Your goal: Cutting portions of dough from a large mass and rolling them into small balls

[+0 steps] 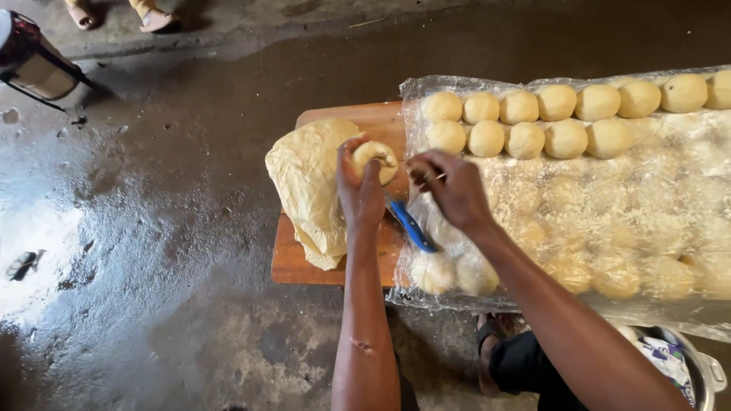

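On the clear plastic sheet I counted twelve uncovered dough balls: seven in the back row and five in front. More lay under the plastic, too blurred to count. I had one ball in my left hand, one big dough slab, and one blue-handled knife.

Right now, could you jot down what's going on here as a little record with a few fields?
Left hand: left hand cups a dough ball, fingers curled round it
Right hand: right hand pinched just beside that ball, holding nothing that can be made out
Board: wooden board with a flattened dough sheet draped over its edge
Tool: blue-handled knife lying between the forearms
Finished pieces: rows of dough balls on clear plastic sheet, more under it
Nearby: metal pot, another person's feet
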